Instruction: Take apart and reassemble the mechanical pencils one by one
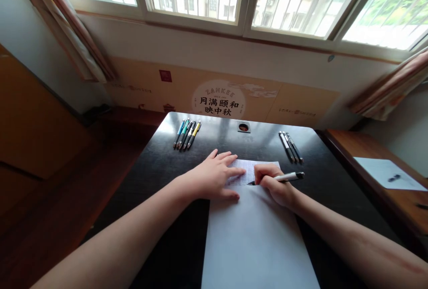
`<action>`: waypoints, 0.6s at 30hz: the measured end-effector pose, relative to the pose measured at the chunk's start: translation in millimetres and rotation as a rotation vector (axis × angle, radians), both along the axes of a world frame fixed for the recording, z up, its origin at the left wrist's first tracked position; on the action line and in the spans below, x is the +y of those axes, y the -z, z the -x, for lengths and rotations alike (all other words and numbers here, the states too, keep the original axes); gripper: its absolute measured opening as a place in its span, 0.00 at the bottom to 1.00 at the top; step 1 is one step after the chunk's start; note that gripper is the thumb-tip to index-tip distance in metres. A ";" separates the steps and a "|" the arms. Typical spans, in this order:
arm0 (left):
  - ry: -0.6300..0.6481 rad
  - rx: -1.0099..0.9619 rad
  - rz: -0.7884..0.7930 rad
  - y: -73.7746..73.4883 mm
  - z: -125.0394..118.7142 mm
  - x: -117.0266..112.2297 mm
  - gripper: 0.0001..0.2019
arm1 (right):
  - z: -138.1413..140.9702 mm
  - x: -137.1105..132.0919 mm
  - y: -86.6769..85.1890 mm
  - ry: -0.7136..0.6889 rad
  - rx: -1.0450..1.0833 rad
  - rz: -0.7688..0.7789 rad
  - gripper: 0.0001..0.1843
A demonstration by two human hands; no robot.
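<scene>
A long white sheet of paper [254,240] lies on the black desk [160,235], with rows of small writing across its far end. My left hand [219,175] rests flat on the paper's upper left part, fingers spread, with nothing in it. In my right hand [276,186] is a pen [290,176] with a silver-white barrel and a black end. Its dark tip meets the paper just below the written rows. The fingers of my right hand are closed around the lower barrel and partly hide it.
Several pens with coloured barrels [186,135] lie side by side at the desk's far left. More pens [290,147] lie at the far right. A cable hole [244,127] is at the back edge. Right of the desk, a wooden surface [344,144] bears another sheet [389,173].
</scene>
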State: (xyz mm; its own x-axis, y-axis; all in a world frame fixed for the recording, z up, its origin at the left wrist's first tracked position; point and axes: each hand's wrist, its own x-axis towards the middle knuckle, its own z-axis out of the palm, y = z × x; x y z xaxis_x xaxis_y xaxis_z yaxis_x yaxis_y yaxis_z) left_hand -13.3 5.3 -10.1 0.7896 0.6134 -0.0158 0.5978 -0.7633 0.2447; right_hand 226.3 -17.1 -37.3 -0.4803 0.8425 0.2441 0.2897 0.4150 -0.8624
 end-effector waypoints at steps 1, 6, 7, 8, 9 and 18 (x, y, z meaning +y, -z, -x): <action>0.000 -0.002 0.001 0.2 0.1 0.1 0.35 | -0.4 0.2 -0.2 -0.009 -0.011 -0.007 0.05; 0.002 0.004 0.000 1.2 0.1 0.2 0.36 | 0.9 0.0 -2.2 -0.016 -0.038 -0.030 0.05; 0.002 0.000 -0.001 1.3 0.0 0.2 0.35 | 1.4 -0.3 -2.6 -0.009 -0.039 -0.032 0.05; 0.002 -0.005 0.000 1.5 0.0 0.2 0.35 | 2.0 -0.6 -3.0 -0.005 -0.040 -0.032 0.05; 0.002 -0.010 0.002 1.6 -0.1 0.2 0.35 | 2.6 -0.9 -3.4 -0.005 -0.041 -0.032 0.05; -0.018 -0.015 0.015 -0.3 -1.2 -1.5 0.35 | 4.5 -0.6 -5.0 -0.004 -0.043 -0.018 0.05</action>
